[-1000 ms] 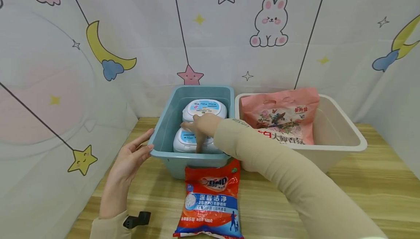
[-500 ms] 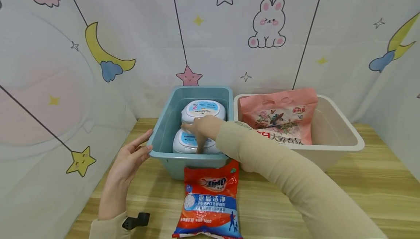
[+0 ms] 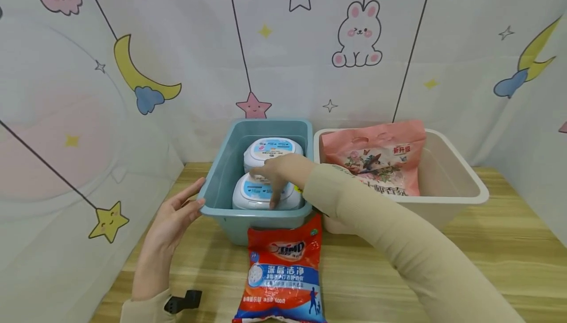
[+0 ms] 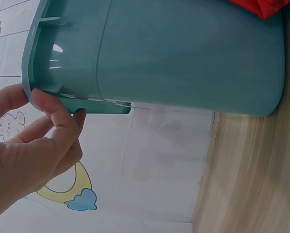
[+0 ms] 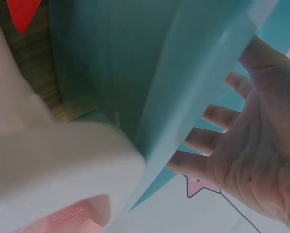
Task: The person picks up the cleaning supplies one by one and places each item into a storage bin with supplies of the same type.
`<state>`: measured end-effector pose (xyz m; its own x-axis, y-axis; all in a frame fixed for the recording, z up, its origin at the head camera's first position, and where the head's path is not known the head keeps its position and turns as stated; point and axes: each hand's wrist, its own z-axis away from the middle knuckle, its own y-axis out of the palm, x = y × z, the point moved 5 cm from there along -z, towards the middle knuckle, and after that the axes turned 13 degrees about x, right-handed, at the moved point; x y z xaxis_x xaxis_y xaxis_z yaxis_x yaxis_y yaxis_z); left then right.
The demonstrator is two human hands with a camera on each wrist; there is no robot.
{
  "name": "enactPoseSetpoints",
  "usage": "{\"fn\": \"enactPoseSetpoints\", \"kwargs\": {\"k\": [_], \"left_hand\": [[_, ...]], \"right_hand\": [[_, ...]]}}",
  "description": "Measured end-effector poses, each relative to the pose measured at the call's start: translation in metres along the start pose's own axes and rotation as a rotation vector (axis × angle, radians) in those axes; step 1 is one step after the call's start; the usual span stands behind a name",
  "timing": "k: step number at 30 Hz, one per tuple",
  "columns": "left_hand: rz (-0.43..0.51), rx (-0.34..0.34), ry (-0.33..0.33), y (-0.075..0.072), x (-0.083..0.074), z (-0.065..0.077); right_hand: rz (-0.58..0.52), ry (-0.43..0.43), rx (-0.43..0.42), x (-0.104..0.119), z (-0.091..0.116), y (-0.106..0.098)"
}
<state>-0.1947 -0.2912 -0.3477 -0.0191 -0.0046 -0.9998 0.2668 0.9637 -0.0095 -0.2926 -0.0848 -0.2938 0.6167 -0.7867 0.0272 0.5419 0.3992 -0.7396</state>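
Observation:
My left hand [image 3: 170,224] holds the left front corner of a blue-green plastic bin [image 3: 212,185]. In the left wrist view, thumb and fingers pinch the bin's rim [image 4: 29,58]. Two white lidded tubs with blue labels lie inside, a rear tub [image 3: 272,146] and a front tub [image 3: 257,192]. Over the front tub is my right hand [image 3: 283,173], its fingers spread and pointing down. The right wrist view has the right hand [image 5: 261,141] with relaxed fingers behind the bin's rim; nothing shows in its grasp. Whether the fingertips touch the tub is hidden.
A red and blue detergent bag [image 3: 281,276] lies on the wooden table [image 3: 367,283] before the bin. Adjoining on the right, a cream bin [image 3: 456,180] holds a pink bag [image 3: 376,150]. A patterned curtain [image 3: 199,42] hangs behind and at the sides.
My right hand has lifted slightly and shifted right over the front tub, uncovering more of its label. The left hand keeps its place on the rim. The view has tipped slightly.

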Motion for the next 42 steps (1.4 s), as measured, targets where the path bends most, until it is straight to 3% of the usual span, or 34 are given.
{"fn": "enactPoseSetpoints", "kwargs": {"k": [25,42], "left_hand": [[-0.041,-0.017,-0.017,-0.001,0.001,0.001],[-0.072,-0.024,-0.031,0.000,-0.001,0.001]], "right_hand": [[-0.039,-0.113,-0.165,-0.017,0.012,0.008],[-0.056,-0.157,-0.379,-0.043,0.030,0.013]]}}
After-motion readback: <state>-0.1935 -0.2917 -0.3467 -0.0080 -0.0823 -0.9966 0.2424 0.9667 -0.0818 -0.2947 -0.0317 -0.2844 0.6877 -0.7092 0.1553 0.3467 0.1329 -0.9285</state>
